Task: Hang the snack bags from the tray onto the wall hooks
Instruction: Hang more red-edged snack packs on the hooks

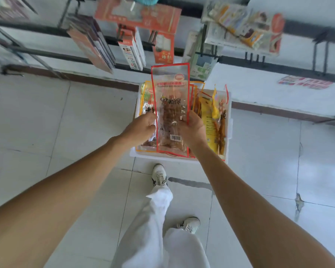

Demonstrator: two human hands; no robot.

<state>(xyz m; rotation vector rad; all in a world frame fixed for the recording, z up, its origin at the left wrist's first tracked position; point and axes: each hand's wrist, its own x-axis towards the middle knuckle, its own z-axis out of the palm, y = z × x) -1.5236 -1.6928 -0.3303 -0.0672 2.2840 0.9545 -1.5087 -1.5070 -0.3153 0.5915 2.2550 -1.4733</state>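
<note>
You hold a red-edged snack bag (pixel 171 105) upright in the centre of the frame, between both hands and above the white tray (pixel 230 132). Your left hand (pixel 141 126) has its fingers curled against the bag's left edge and pinches it about halfway down. Your right hand (pixel 193 128) grips the right edge at the same height, thumb on the front of the clear film. The bag's barcode faces you near its lower end, and its top reaches up toward the wall.

The tray sits on the tiled floor (pixel 46 122) against the base of the wall, with more bags lying in it, among them yellow snack bags (pixel 211 117) on the right side. Black wall hooks (pixel 254 57) stick out at the upper right of the frame. Hanging packets (pixel 162 49) already fill the rails across the top. Your white shoe (pixel 159 176) stands just below the tray.
</note>
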